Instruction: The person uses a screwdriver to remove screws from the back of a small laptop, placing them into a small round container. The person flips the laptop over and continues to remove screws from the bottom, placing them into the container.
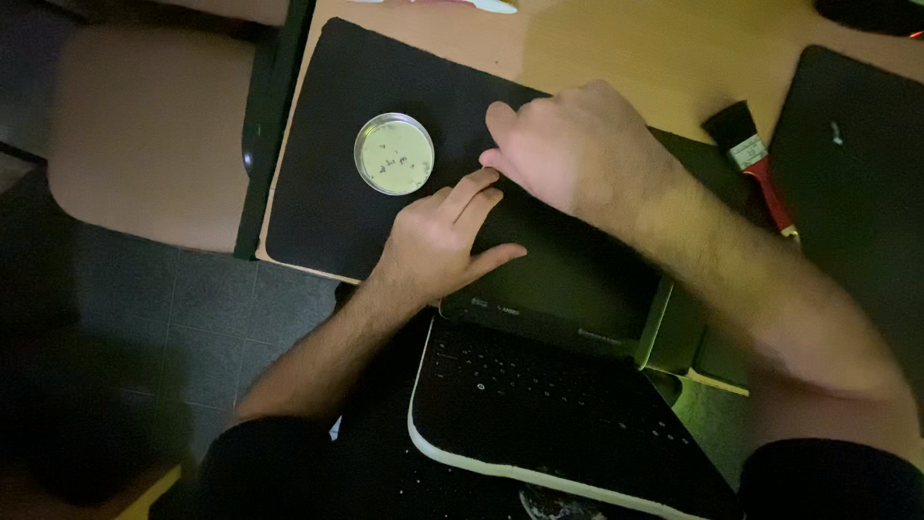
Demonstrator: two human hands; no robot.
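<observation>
Head view, looking straight down at a wooden bench (pixel 597 58) covered in part by a black mat (pixel 327 193).

Laptop (pixel 568 279): dark, opened, lying at the near edge of the bench; screen panel flat on the mat, keyboard half (pixel 539 395) hanging over the edge toward the viewer, pale trim along its near rim.

Left hand (pixel 438 241): palm down on the near left corner of the screen panel, fingers (pixel 472 193) stretched out flat and slightly spread, thumb pointing right along the panel; pressing rather than gripping, nothing enclosed.

Right hand (pixel 568 144): resting on the far left edge of the same panel, fingers (pixel 500 120) curled downward over that edge; whether closed around the edge or only laid against it, cannot tell. Fingertips of both hands nearly touching at the panel's corner.

Round metal dish (pixel 394 153): shallow, pale inside, holding several small dark specks, possibly screws; on the mat just left of both hands, apart from them.

Brush (pixel 756 164): black bristles, metal ferrule, red handle; lying on the bench to the right of the right forearm, between the laptop and a second dark flat panel (pixel 852 183) at the right margin.

Chair seat (pixel 149 135): brown, padded, left of the bench, above a grey tiled floor (pixel 173 318).

Dark sleeves at the bottom margin on both arms.
</observation>
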